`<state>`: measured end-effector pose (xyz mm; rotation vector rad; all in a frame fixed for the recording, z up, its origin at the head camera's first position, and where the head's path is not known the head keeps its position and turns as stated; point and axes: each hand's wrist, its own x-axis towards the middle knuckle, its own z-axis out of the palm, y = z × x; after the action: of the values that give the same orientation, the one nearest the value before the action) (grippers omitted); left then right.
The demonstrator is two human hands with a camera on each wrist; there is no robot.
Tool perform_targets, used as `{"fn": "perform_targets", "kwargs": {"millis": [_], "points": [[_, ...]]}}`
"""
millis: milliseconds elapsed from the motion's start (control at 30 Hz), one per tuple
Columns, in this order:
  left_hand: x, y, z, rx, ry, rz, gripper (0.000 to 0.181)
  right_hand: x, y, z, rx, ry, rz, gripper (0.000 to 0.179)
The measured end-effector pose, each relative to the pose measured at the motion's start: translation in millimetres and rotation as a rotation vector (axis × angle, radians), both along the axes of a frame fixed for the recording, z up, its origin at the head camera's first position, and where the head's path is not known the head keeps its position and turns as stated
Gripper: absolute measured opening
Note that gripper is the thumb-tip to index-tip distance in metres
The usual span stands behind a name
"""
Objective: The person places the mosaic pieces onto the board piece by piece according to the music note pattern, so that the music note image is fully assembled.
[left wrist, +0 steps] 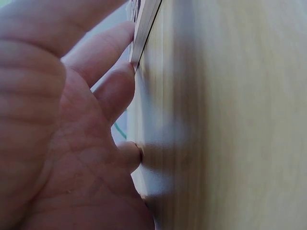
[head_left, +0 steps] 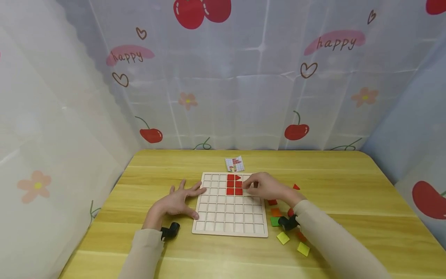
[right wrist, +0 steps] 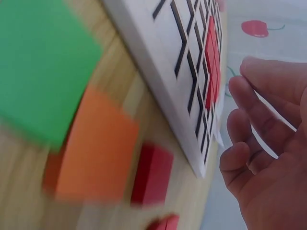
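A strip of wooden tabletop (head_left: pixel 216 255) runs along the near edge of the gridded wooden board (head_left: pixel 229 216), with more wood reaching left. Room is tighter past the board's right edge: two yellow square tiles (head_left: pixel 302 249), a green square tile (head_left: pixel 275 221) and an orange tile (head_left: pixel 276 212) lie there, near the right sleeve. The left hand (head_left: pixel 179 201) is spread, thumb and fingertips touching the board's left edge. Farther up, the right hand (head_left: pixel 267 186) bends over the right columns, fingertips beside the red tiles (head_left: pixel 230 191), five squares and a triangle filling two columns of the far three rows; whether it pinches a piece, I cannot tell. Just beyond the far edge lies a pattern card (head_left: pixel 234 164), then the cherry-print curtain (head_left: pixel 216 116).
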<state>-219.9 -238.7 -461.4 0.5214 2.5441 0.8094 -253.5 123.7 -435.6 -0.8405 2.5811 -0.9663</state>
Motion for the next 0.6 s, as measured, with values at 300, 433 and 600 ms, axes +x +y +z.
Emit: {"fn": "perform_targets", "kwargs": {"millis": [300,433,600], "points": [[1.3,-0.8,0.9,0.02,0.004,0.001,0.096,5.0,34.7,2.6,0.024,-0.016,-0.022,0.017],[1.6,-0.7,0.8,0.021,-0.001,0.01,0.095,6.9,47.0,-0.3,0.018,0.005,-0.025,0.018],[1.6,0.1,0.8,0.026,-0.004,0.006,0.095,8.3,59.8,-1.0,0.023,0.012,-0.038,0.021]]}}
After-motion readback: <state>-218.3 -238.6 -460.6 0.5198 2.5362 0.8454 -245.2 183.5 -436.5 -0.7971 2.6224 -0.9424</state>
